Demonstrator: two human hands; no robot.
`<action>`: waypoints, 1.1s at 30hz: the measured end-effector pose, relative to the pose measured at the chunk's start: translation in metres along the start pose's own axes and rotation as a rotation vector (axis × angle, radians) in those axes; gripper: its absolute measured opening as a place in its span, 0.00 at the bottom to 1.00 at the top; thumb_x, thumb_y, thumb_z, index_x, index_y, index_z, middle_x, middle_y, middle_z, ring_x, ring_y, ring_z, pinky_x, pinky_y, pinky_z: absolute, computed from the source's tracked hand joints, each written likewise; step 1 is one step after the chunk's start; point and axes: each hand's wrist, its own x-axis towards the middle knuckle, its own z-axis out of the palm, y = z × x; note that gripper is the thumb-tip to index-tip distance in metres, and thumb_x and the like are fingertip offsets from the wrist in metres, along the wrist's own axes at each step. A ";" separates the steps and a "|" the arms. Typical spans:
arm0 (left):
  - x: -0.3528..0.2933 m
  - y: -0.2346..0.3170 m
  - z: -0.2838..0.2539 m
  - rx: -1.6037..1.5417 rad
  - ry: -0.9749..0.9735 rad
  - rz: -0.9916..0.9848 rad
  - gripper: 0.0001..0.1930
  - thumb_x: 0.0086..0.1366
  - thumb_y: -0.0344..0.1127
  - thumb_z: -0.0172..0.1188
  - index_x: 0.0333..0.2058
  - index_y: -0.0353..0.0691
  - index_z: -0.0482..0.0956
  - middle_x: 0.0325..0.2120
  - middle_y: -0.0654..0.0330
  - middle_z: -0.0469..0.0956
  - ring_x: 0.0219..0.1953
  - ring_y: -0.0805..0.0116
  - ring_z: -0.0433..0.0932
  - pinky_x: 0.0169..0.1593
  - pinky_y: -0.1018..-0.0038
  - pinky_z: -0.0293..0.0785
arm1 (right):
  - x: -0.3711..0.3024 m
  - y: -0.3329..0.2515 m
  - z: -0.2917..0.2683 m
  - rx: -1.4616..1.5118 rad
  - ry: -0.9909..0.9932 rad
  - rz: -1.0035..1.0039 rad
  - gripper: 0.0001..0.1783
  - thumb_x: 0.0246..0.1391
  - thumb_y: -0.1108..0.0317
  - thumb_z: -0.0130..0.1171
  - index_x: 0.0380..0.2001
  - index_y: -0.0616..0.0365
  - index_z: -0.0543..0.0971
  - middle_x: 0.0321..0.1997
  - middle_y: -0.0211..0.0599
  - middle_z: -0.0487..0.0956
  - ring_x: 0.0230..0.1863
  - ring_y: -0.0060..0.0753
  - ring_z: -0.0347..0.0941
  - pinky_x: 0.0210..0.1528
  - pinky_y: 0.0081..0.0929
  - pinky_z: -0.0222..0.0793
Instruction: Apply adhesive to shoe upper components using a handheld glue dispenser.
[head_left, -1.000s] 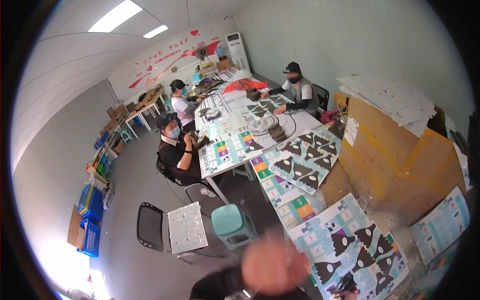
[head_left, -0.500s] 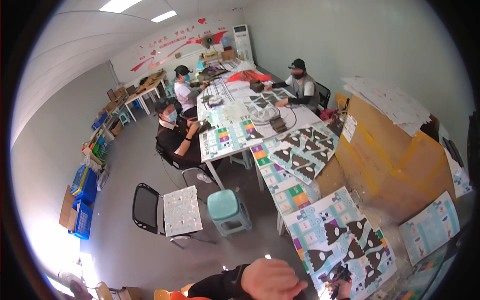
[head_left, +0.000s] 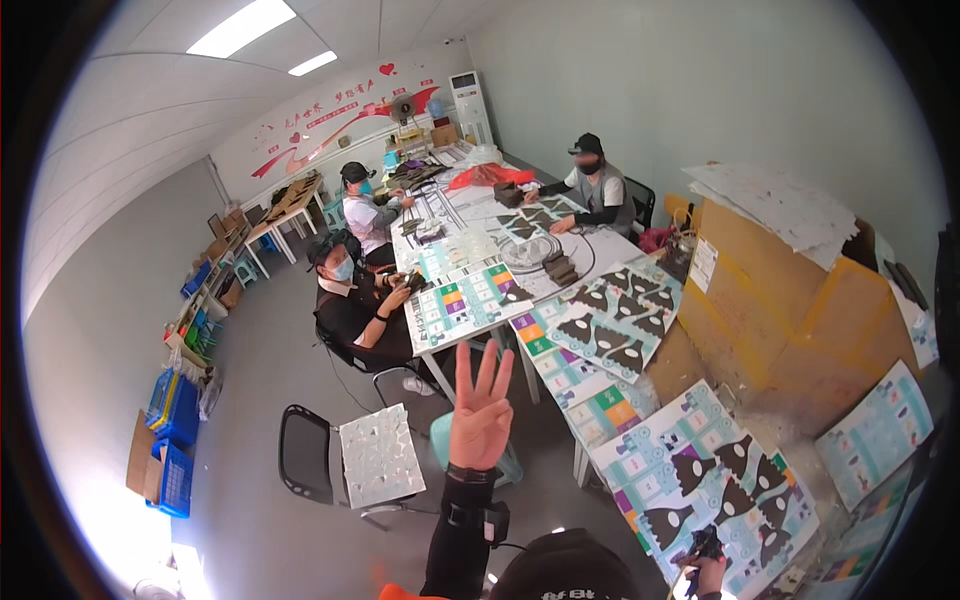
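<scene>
The person's left hand [head_left: 480, 430] is raised in front of the green stool [head_left: 440, 442], three fingers upright and spread, the rest folded in; that grip is apart from everything and holds nothing. A dark wrist device [head_left: 494, 522] sits on the black-sleeved forearm below. At the lower right, what seems to be the right hand [head_left: 712, 575] is beside a small black piece [head_left: 707, 543], over the printed sheet [head_left: 650, 455] with its dark cut-out shapes [head_left: 664, 524]; the lower edge crops it, so I cannot tell whether that grip is clamped on the piece. A black cap [head_left: 570, 568] shows between the two arms. I judge the step in hand to be a hand signal, not handling; a next move at the sheet would call for lowering the left hand to it. Three co-workers [head_left: 360, 315] sit around the white worktop [head_left: 592, 245].
</scene>
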 end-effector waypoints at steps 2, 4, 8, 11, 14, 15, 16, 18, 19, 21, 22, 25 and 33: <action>0.007 0.020 0.030 -0.011 -0.071 0.031 0.51 0.53 0.09 0.44 0.72 0.58 0.39 0.73 0.56 0.39 0.73 0.55 0.46 0.30 0.85 0.71 | 0.007 0.052 -0.036 -0.491 0.027 -0.318 0.13 0.51 0.64 0.53 0.26 0.60 0.83 0.14 0.34 0.74 0.07 0.25 0.61 0.08 0.23 0.57; 0.006 0.037 0.059 0.536 -0.151 -0.004 0.49 0.56 0.10 0.41 0.72 0.56 0.39 0.72 0.53 0.43 0.73 0.56 0.48 0.31 0.84 0.70 | 0.004 0.058 -0.040 -0.472 0.097 -0.207 0.12 0.49 0.63 0.55 0.26 0.59 0.84 0.13 0.35 0.73 0.07 0.26 0.61 0.08 0.25 0.57; -0.040 0.051 0.095 0.761 -0.262 -0.162 0.47 0.59 0.12 0.44 0.72 0.56 0.40 0.71 0.51 0.47 0.72 0.54 0.50 0.31 0.82 0.71 | -0.025 -0.009 0.005 -0.262 0.118 -0.034 0.08 0.42 0.72 0.57 0.25 0.63 0.83 0.19 0.40 0.78 0.09 0.26 0.64 0.07 0.21 0.57; -0.088 0.041 0.110 0.945 -0.346 -0.410 0.45 0.61 0.15 0.47 0.72 0.56 0.41 0.70 0.48 0.51 0.72 0.52 0.51 0.32 0.79 0.73 | -0.034 -0.033 0.025 -0.226 0.086 -0.033 0.08 0.44 0.74 0.56 0.26 0.64 0.82 0.22 0.40 0.80 0.12 0.26 0.68 0.08 0.21 0.58; -0.042 -0.002 0.041 -0.294 -0.202 -0.495 0.48 0.57 0.08 0.45 0.72 0.57 0.43 0.73 0.57 0.40 0.73 0.59 0.47 0.29 0.78 0.69 | 0.002 0.017 -0.001 -0.407 0.075 -0.165 0.09 0.46 0.71 0.57 0.28 0.62 0.84 0.20 0.37 0.79 0.10 0.25 0.64 0.10 0.22 0.57; -0.043 -0.017 0.000 -0.291 -0.193 -0.496 0.48 0.57 0.08 0.45 0.72 0.57 0.43 0.73 0.57 0.40 0.73 0.59 0.47 0.29 0.78 0.69 | 0.002 0.011 0.008 -0.410 0.069 -0.158 0.09 0.46 0.71 0.57 0.28 0.62 0.84 0.20 0.37 0.79 0.10 0.25 0.64 0.10 0.22 0.57; -0.055 -0.032 -0.042 -0.158 -0.109 -0.572 0.47 0.58 0.10 0.46 0.72 0.55 0.44 0.73 0.57 0.42 0.73 0.60 0.49 0.31 0.79 0.70 | -0.014 -0.022 0.033 -0.258 0.101 0.013 0.10 0.47 0.69 0.57 0.28 0.61 0.84 0.20 0.37 0.79 0.09 0.25 0.63 0.10 0.23 0.57; -0.083 -0.054 -0.101 -0.043 -0.032 -0.663 0.45 0.59 0.11 0.47 0.71 0.54 0.46 0.73 0.58 0.43 0.72 0.60 0.51 0.33 0.80 0.71 | -0.028 -0.035 0.042 -0.105 0.159 0.189 0.11 0.48 0.67 0.57 0.29 0.59 0.85 0.19 0.36 0.78 0.09 0.24 0.62 0.10 0.24 0.56; -0.098 -0.060 -0.123 0.053 0.144 -0.823 0.43 0.60 0.13 0.48 0.71 0.52 0.48 0.72 0.56 0.48 0.68 0.61 0.59 0.36 0.81 0.71 | -0.023 -0.025 0.038 -0.161 0.184 0.141 0.11 0.48 0.65 0.57 0.29 0.58 0.85 0.18 0.35 0.77 0.09 0.24 0.62 0.10 0.23 0.56; -0.106 -0.052 -0.135 0.150 0.327 -0.986 0.41 0.62 0.15 0.49 0.71 0.50 0.50 0.70 0.55 0.52 0.64 0.61 0.67 0.38 0.82 0.71 | -0.012 -0.004 0.029 -0.236 0.212 0.077 0.11 0.48 0.63 0.58 0.30 0.54 0.86 0.14 0.31 0.73 0.09 0.23 0.61 0.09 0.23 0.55; -0.105 -0.039 -0.130 0.250 0.285 -0.895 0.37 0.63 0.19 0.52 0.69 0.48 0.53 0.68 0.53 0.57 0.56 0.62 0.73 0.40 0.81 0.72 | -0.012 0.002 0.021 -0.238 0.215 0.086 0.11 0.48 0.63 0.58 0.30 0.54 0.86 0.14 0.31 0.73 0.09 0.23 0.61 0.09 0.23 0.55; -0.077 0.023 -0.061 0.935 0.133 -0.341 0.33 0.63 0.24 0.57 0.66 0.43 0.59 0.59 0.50 0.69 0.40 0.64 0.81 0.39 0.79 0.73 | -0.016 0.014 0.011 -0.470 0.188 -0.021 0.10 0.48 0.62 0.58 0.28 0.53 0.85 0.13 0.27 0.70 0.08 0.23 0.60 0.09 0.23 0.54; -0.043 0.140 0.023 0.463 0.411 0.329 0.31 0.62 0.22 0.52 0.64 0.34 0.58 0.32 0.56 0.81 0.23 0.75 0.72 0.29 0.82 0.68 | -0.044 -0.052 0.038 -0.360 0.138 0.165 0.09 0.49 0.68 0.57 0.31 0.55 0.85 0.15 0.28 0.74 0.08 0.20 0.59 0.08 0.20 0.51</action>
